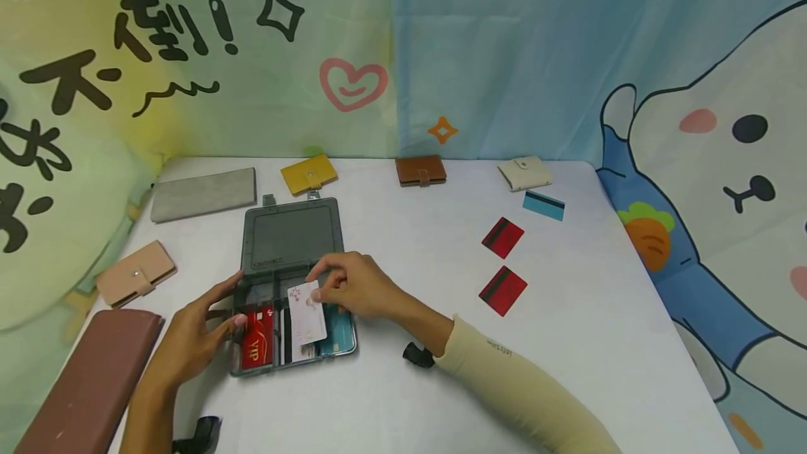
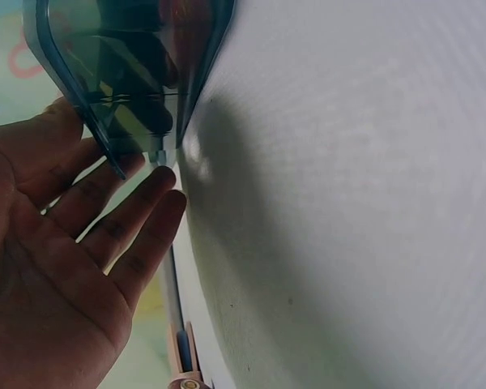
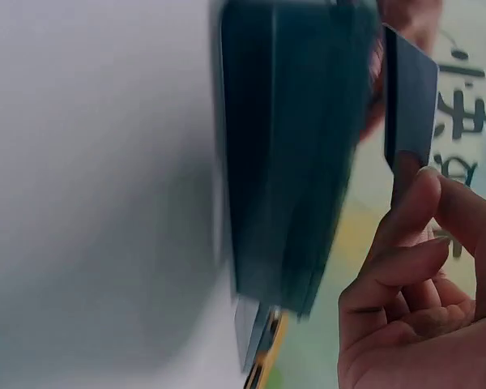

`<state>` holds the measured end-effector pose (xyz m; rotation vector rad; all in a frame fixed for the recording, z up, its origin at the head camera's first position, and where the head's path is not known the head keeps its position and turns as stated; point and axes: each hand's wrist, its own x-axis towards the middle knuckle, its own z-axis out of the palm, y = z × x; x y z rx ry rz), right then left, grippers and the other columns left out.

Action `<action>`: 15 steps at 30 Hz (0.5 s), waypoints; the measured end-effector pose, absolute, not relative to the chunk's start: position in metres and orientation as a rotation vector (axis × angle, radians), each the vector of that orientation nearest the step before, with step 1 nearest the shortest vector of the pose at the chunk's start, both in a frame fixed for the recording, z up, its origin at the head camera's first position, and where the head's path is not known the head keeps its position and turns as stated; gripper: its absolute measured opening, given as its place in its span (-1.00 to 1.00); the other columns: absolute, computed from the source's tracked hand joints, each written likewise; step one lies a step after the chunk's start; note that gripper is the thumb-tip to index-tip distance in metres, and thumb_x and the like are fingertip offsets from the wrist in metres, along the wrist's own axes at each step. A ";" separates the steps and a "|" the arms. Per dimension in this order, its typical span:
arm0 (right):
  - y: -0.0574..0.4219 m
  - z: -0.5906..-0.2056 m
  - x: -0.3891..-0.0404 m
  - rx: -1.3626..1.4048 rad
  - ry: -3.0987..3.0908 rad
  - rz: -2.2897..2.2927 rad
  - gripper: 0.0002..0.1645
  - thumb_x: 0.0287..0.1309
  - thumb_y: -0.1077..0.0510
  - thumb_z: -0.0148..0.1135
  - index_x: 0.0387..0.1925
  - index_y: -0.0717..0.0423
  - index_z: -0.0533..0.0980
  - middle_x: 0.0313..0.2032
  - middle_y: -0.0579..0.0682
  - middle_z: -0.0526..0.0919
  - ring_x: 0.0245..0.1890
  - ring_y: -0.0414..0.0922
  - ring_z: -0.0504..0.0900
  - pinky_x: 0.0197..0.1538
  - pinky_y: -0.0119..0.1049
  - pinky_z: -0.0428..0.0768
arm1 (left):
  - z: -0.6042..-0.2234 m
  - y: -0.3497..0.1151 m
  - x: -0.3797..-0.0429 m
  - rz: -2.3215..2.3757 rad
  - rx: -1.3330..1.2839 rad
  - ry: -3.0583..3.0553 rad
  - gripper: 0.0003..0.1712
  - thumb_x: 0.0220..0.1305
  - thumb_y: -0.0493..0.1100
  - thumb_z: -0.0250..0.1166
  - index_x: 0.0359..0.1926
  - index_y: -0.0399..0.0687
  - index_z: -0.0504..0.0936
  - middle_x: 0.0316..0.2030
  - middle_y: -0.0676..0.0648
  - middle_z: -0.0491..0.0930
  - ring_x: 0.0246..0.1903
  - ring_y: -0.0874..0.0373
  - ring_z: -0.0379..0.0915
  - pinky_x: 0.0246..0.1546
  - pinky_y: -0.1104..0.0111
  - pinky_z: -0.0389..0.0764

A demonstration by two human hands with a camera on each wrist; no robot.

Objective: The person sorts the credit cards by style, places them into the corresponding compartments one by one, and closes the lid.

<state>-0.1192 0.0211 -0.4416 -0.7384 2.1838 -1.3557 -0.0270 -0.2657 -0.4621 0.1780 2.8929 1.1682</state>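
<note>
A printed curtain (image 1: 479, 54) hangs beyond both hands, behind the white table (image 1: 410, 258) they work over. Between the two hands sits the box (image 1: 258, 291), dark and see-through, its lid (image 1: 292, 233) laid open on the side away from them. A pale sleeve (image 1: 523, 391) covers the right forearm. The maroon case (image 1: 91, 384) lies left of the left forearm; the grey case (image 1: 203, 195) lies well beyond the left hand.

The left hand (image 1: 191, 342) rests against its side of the box, thumb at the rim, the other fingers loosely extended, unclenched. The right hand (image 1: 361, 287) reaches over the box, grasping the white card (image 1: 307, 315) between thumb and forefinger; the card is tilted over the compartment between the hands, and whether its lower edge touches anything I cannot tell.

The pink wallet (image 1: 135, 273) lies left of the left hand, the yellow wallet (image 1: 309, 174) beyond the lid, the brown wallet (image 1: 420, 170) well past the right hand, the cream wallet (image 1: 526, 173) farther to its right.

In the box, a red VIP card (image 1: 257, 338) lies near the left thumb, a teal card (image 1: 340, 333) below the right hand. Two red cards (image 1: 502, 291) lie apart to the right hand's right, a blue card (image 1: 544, 207) beyond them
</note>
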 end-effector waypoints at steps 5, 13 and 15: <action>0.008 -0.445 -0.111 -0.868 2.285 -1.176 -0.72 0.22 -0.01 0.39 -0.07 -0.05 0.63 -0.54 -0.26 0.67 -0.60 -0.31 0.53 -0.46 -0.49 0.52 | -0.463 -0.265 -0.027 1.174 0.180 2.888 -0.14 0.26 -0.28 0.37 0.52 0.03 0.21 0.29 -0.47 0.40 0.06 -0.48 0.53 -0.01 -0.20 0.64; 0.042 -0.445 -0.121 -0.915 2.272 -1.149 -0.63 0.18 -0.04 0.43 -0.01 -0.04 0.62 -0.49 -0.24 0.62 -0.58 -0.26 0.51 -0.48 -0.46 0.50 | -0.462 -0.265 -0.027 1.165 0.194 2.899 -0.13 0.24 -0.28 0.39 0.51 0.03 0.23 0.27 -0.47 0.42 0.03 -0.47 0.55 -0.04 -0.18 0.65; 0.059 -0.445 -0.126 -0.915 2.251 -1.161 -0.59 0.14 -0.03 0.46 0.00 -0.03 0.62 -0.48 -0.22 0.63 -0.56 -0.22 0.54 -0.48 -0.43 0.53 | -0.462 -0.266 -0.027 1.164 0.196 2.901 -0.13 0.24 -0.28 0.39 0.51 0.04 0.23 0.27 -0.47 0.42 0.02 -0.46 0.56 -0.05 -0.17 0.65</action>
